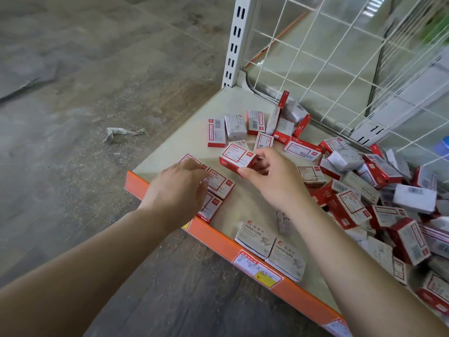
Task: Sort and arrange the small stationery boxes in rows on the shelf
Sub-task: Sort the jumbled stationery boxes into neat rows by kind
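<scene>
Right hand (pixel 269 177): pinching a red-and-white box (pixel 237 160) between thumb and fingers, lifted just above the shelf (pixel 247 205); gripped by one end, probably so the printed face stays readable and the free end can be set down first.
Left hand (pixel 178 187): fingers bent down over the short row of red-and-white boxes (pixel 218 184) at the front left corner, touching or steadying them; no box visibly clasped, so likely pressing to keep the row square while the next box arrives.
Row in progress: three or so matching boxes lying flat, label up, edge to edge, running back from the orange front strip (pixel 218 242); laid flat and aligned, presumably so the labels match and the line can grow.
Held box versus row: same red border and design, just behind and right of the row; judged to be heading for its far end.
Grey paper-clip boxes (pixel 269 249): two side by side at the front edge, apart from the red row; seemingly a separate kind kept as its own group.
Back group (pixel 237 127): a few boxes standing upright near the white post (pixel 234 42), loosely lined, faces mixed.
Unsorted heap (pixel 379 190): jumbled on the right against the wire grid (pixel 340 57), tilted and overlapping; most of the sorting not yet done.
Floor: crumpled scrap (pixel 121 133) lying left of the shelf.
Risk: nudging the row crooked on set-down.
</scene>
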A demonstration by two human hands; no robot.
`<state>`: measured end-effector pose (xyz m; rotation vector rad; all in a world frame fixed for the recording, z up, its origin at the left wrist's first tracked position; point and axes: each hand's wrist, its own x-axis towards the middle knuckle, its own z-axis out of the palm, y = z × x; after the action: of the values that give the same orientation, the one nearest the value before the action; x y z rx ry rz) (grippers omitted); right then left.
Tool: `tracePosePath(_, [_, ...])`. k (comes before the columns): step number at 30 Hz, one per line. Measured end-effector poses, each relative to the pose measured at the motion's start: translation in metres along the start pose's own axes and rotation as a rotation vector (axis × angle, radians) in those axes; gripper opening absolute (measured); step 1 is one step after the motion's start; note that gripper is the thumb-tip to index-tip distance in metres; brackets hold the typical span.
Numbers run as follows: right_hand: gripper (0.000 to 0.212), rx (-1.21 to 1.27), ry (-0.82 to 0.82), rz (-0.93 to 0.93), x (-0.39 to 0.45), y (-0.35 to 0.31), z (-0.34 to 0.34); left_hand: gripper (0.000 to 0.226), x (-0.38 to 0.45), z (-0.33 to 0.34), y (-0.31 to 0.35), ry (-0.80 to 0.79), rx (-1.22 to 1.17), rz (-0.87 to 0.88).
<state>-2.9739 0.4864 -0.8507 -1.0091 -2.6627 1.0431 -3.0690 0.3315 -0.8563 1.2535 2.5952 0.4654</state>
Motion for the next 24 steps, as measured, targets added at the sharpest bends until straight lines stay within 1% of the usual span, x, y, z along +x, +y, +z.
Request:
tracePosePath(6, [0.041, 0.01, -0.061, -0.014, 0.013, -0.012, 0.018, 0.032, 0.005, -0.002, -0.007, -0.013, -0.049, 0.01])
tracePosePath(11, [0.042, 0.04, -0.096, -0.01, 0.021, -0.019, 0.024, 0.031, 0.006, 0.001, -0.012, 0.004, -0.088, 0.042])
tracePosePath(13, [0.035, 0.056, -0.108, -0.005, 0.024, -0.022, 0.025, 0.03, 0.005, 0.003, -0.014, 0.013, -0.116, 0.054])
tracePosePath(15, [0.014, 0.118, -0.131, 0.008, 0.026, -0.023, 0.026, 0.031, 0.004, 0.003, -0.017, 0.037, -0.139, 0.074])
tracePosePath(17, [0.007, 0.172, -0.131, 0.024, 0.028, -0.025, 0.028, 0.032, 0.003, 0.003, -0.018, 0.045, -0.155, 0.087])
tracePosePath(20, [0.033, 0.114, -0.115, -0.01, 0.032, -0.022, 0.032, 0.029, 0.004, 0.004, -0.018, 0.019, -0.147, 0.078])
tracePosePath(24, [0.037, 0.085, -0.121, -0.022, 0.035, -0.023, 0.038, 0.03, 0.005, 0.004, -0.018, 0.058, -0.157, 0.093])
